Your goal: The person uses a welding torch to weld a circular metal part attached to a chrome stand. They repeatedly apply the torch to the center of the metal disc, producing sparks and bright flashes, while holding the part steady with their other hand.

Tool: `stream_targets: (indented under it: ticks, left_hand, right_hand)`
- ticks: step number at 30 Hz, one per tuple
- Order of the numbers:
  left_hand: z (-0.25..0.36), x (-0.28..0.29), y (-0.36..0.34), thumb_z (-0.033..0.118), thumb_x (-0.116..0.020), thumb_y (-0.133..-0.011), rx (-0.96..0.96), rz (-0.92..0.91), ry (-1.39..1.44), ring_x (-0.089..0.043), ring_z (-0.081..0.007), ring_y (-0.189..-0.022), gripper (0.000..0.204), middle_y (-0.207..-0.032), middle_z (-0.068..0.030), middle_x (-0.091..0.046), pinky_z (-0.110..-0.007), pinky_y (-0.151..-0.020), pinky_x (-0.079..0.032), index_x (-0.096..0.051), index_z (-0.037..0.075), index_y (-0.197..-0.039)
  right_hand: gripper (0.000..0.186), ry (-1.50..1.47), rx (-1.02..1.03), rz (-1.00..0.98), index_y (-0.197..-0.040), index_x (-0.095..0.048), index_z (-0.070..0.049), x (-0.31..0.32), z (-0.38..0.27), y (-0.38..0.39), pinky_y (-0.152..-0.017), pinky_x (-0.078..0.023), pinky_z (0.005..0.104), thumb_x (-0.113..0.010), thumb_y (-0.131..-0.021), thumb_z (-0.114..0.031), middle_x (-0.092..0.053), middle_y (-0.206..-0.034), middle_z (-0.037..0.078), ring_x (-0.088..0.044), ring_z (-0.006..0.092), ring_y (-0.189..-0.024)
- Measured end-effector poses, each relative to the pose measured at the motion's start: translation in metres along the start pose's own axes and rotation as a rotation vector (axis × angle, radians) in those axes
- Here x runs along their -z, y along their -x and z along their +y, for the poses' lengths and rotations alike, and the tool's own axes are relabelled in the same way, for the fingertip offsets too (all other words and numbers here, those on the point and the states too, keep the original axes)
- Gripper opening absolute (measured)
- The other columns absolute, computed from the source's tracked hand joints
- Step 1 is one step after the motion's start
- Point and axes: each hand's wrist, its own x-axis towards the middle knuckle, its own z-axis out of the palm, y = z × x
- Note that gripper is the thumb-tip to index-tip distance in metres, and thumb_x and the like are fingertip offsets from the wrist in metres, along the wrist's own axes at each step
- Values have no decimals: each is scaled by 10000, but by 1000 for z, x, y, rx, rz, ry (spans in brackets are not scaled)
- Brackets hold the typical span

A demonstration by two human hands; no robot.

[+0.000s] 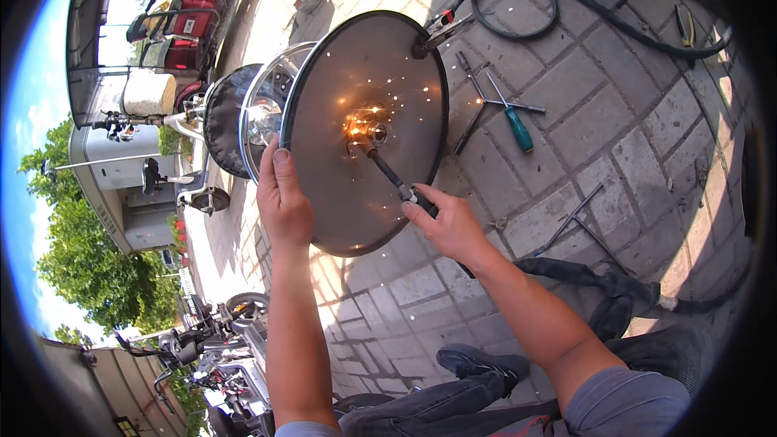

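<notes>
Nearest: grey sleeve (pixel 631 395) of the right arm, low on the right. Beyond it, the right hand (pixel 452 231) wraps a welding gun's handle, thumb and forefinger forward by the neck of the welding gun (pixel 388 171). The tip is at the middle of the round base plate (pixel 330 117), sparks and orange glow there.

Left hand (pixel 285 212) pinches the plate's left rim, thumb showing on the edge, other fingers mostly hidden; pressure cannot be told.

Plate stands tilted on edge, centre of the scene, over paving (pixel 566 142); chrome ring (pixel 252 105) and black round cushion (pixel 231 121) lie to its left. Looks like a stool on its side.

Handling, judged: stiff metal, fairly heavy, apt to roll on its round edge; not fragile. Centre surely hot. Hold by the outer rim, well away from the glow and clear of the earth clamp (pixel 437 36) at the far right edge. Cushion cover probably soft, scorchable.
</notes>
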Motion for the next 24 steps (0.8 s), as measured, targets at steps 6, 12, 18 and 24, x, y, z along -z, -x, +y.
stream_targets:
  ticks: [6, 12, 18, 24]
  left_hand:
    - [4, 3, 0, 296, -442, -1085, 28, -25, 67, -608, -136, -1057, 433, -1161, -90, -665, -259, -931, -471, -523, -33, -1356]
    - [0, 3, -2, 295, -441, -1086, 8, -12, 31, -610, -129, -1048, 430, -1151, -86, -668, -254, -919, -475, -530, -30, -1351]
    - [-1, -8, 2, 303, -441, -1086, 1, 1, 10, -613, -123, -1023, 430, -1135, -80, -672, -246, -898, -479, -538, -23, -1349]
    - [-9, -9, 4, 309, -443, -1084, -12, -1, 33, -624, -116, -985, 426, -1099, -68, -682, -241, -854, -491, -550, -17, -1337]
  right_hand:
    - [466, 9, -7, 1, -1212, -642, 1, -2, 1, 12, -722, -519, 377, -674, -922, -362, -694, -839, 201, -691, 308, -760]
    - [450, -24, 33, 22, -1197, -645, 1, -4, 0, 3, -743, -522, 383, -673, -921, -353, -696, -847, 206, -693, 334, -788]
    - [472, -9, 25, 8, -1200, -643, 6, 1, 9, -7, -749, -521, 388, -665, -922, -375, -691, -840, 211, -690, 350, -795]
    - [506, -10, -27, -19, -1215, -640, 11, 5, 10, -8, -721, -514, 374, -670, -916, -397, -692, -816, 182, -670, 271, -727]
